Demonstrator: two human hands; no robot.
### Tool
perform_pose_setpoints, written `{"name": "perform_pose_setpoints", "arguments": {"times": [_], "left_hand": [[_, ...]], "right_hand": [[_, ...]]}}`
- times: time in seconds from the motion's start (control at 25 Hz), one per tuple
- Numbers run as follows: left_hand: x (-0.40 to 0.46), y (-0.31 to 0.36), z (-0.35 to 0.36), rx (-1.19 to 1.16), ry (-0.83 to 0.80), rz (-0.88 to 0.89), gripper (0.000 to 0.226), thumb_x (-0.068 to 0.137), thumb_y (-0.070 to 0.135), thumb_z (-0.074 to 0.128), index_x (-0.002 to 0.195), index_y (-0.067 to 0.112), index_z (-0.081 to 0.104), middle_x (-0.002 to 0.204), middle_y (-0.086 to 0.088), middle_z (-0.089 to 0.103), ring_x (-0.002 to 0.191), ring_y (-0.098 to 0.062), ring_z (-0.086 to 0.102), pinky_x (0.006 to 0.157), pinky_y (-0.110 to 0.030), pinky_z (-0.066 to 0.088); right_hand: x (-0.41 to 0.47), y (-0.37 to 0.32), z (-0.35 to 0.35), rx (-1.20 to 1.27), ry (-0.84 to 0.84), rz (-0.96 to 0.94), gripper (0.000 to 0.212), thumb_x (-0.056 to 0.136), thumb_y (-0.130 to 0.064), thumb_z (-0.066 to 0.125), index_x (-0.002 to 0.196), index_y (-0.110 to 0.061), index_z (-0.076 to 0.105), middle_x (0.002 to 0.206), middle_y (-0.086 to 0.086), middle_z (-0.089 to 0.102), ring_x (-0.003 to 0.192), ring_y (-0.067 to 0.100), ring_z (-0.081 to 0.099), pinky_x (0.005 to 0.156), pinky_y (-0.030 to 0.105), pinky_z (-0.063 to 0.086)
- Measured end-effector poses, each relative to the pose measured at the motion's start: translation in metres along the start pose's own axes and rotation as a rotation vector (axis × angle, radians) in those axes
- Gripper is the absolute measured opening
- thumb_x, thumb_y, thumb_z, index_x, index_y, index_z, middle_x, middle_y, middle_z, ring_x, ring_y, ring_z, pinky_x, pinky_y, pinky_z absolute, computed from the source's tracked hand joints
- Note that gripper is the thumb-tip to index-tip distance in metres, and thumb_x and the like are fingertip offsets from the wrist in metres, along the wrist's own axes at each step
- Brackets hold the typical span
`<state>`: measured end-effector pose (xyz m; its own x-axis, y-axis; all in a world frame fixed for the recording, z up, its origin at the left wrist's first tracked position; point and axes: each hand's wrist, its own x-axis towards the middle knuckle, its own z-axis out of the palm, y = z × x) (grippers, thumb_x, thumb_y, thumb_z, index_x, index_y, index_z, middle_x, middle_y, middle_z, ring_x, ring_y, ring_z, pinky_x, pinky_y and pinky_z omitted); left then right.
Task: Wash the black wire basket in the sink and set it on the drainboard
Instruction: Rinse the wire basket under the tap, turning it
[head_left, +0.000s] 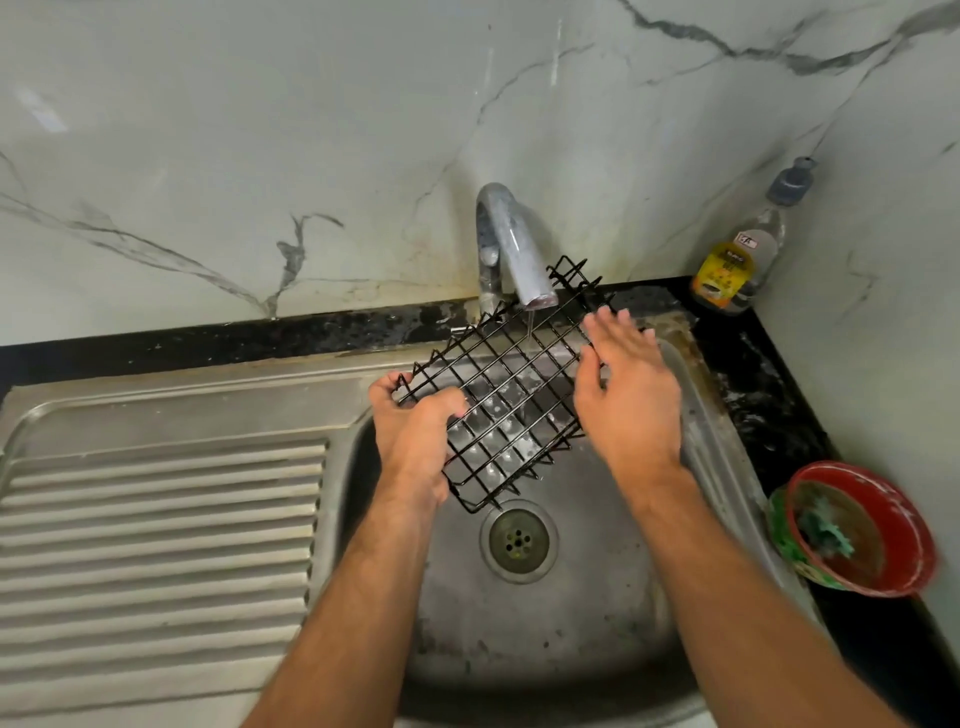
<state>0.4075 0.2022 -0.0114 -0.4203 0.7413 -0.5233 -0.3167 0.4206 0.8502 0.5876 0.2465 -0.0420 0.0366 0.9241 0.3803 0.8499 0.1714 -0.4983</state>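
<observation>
Black wire basket (511, 387) hangs tilted over steel sink (545, 634) under running chrome tap (511, 244) w/ left hand (415, 431) curled round its near-left edge, right hand (626, 387) flat (fingers straight) against its right side.

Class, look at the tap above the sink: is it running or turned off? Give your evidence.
Running. A thin stream of water falls from the tap spout onto the black wire basket held beneath it.

Lighting: dim, greenish, diffuse. Glare: pale streaks on the marble wall (260, 130) left of the tap (511, 244). Shadow: dark inside the sink basin (545, 649) below the tap. Distortion: wide-angle bowing at the edges. Focus: soft throughout; the red bowl (904, 525) far right of the tap is blurred.
</observation>
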Motion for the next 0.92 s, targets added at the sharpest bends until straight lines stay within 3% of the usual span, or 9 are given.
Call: {"name": "perform_pose_setpoints", "arguments": {"times": [0.08,0.2,0.32,0.4,0.56,0.64,0.76,0.84,0.92], "left_hand": [[0.002,0.002,0.001,-0.008,0.011,-0.015,0.078,0.048,0.017,0.068,0.12,0.038,0.048,0.124,-0.006,0.056,0.113,-0.024,0.056,0.105,-0.058,0.044],[0.008,0.003,0.002,-0.05,0.028,-0.038,0.079,0.034,0.024,0.07,0.108,0.044,0.05,0.129,-0.009,0.058,0.122,-0.03,0.056,0.105,-0.059,0.044],[0.012,0.006,0.002,-0.056,0.019,-0.028,0.074,0.033,0.025,0.069,0.102,0.043,0.05,0.122,-0.007,0.059,0.115,-0.026,0.055,0.099,-0.047,0.044],[0.012,0.006,0.002,-0.033,0.001,-0.008,0.068,0.041,0.018,0.069,0.101,0.043,0.05,0.122,-0.008,0.059,0.114,-0.024,0.054,0.098,-0.047,0.043],[0.012,0.0,0.001,-0.016,-0.042,0.051,0.061,0.05,0.012,0.066,0.1,0.044,0.049,0.103,-0.006,0.059,0.095,-0.022,0.054,0.081,-0.041,0.042],[0.012,-0.001,0.005,-0.01,-0.054,0.065,0.061,0.05,0.012,0.066,0.1,0.044,0.049,0.101,-0.006,0.058,0.094,-0.022,0.054,0.082,-0.043,0.044],[0.013,0.001,0.01,-0.025,-0.057,0.062,0.063,0.046,0.016,0.07,0.098,0.046,0.05,0.105,-0.01,0.057,0.099,-0.025,0.056,0.093,-0.05,0.047],[0.013,0.003,0.011,-0.026,-0.064,0.067,0.064,0.05,0.014,0.072,0.103,0.042,0.049,0.105,-0.011,0.055,0.096,-0.024,0.055,0.082,-0.043,0.046],[0.014,0.002,0.009,0.002,-0.064,0.08,0.062,0.061,0.008,0.072,0.11,0.037,0.047,0.109,-0.009,0.056,0.097,-0.019,0.054,0.082,-0.038,0.041]], "right_hand": [[-0.003,-0.014,0.006,-0.055,-0.005,0.01,0.045,0.103,-0.03,0.043,0.139,-0.005,0.054,0.148,0.012,0.049,0.144,0.027,0.039,0.123,0.043,0.02],[-0.034,-0.037,0.021,0.005,0.06,-0.306,0.04,0.099,-0.029,0.05,0.125,-0.003,0.068,0.133,0.013,0.064,0.132,0.029,0.055,0.115,0.05,0.039],[-0.064,-0.043,0.033,0.097,0.055,-0.565,0.032,0.098,-0.024,0.058,0.123,-0.009,0.072,0.132,0.007,0.066,0.132,0.022,0.056,0.112,0.046,0.043],[-0.059,-0.028,0.031,0.072,0.073,-0.665,0.032,0.099,-0.024,0.058,0.126,-0.011,0.07,0.136,0.006,0.064,0.133,0.021,0.054,0.112,0.048,0.042],[-0.028,0.007,0.016,-0.001,0.203,-0.364,0.042,0.101,-0.028,0.052,0.136,-0.006,0.059,0.144,0.012,0.055,0.139,0.028,0.047,0.113,0.058,0.036],[-0.024,0.004,0.015,-0.018,0.249,-0.256,0.047,0.1,-0.032,0.052,0.136,-0.002,0.059,0.145,0.015,0.054,0.141,0.032,0.044,0.116,0.058,0.032],[-0.042,-0.019,0.025,0.027,0.189,-0.497,0.046,0.099,-0.034,0.056,0.131,-0.001,0.064,0.141,0.015,0.058,0.137,0.033,0.049,0.114,0.053,0.038],[-0.056,-0.026,0.028,0.045,0.105,-0.682,0.038,0.099,-0.032,0.059,0.126,-0.007,0.069,0.138,0.01,0.061,0.135,0.027,0.052,0.109,0.051,0.044],[-0.049,-0.018,0.024,0.051,0.074,-0.702,0.034,0.098,-0.03,0.06,0.127,-0.014,0.07,0.137,0.005,0.062,0.136,0.022,0.051,0.112,0.051,0.041]]}}
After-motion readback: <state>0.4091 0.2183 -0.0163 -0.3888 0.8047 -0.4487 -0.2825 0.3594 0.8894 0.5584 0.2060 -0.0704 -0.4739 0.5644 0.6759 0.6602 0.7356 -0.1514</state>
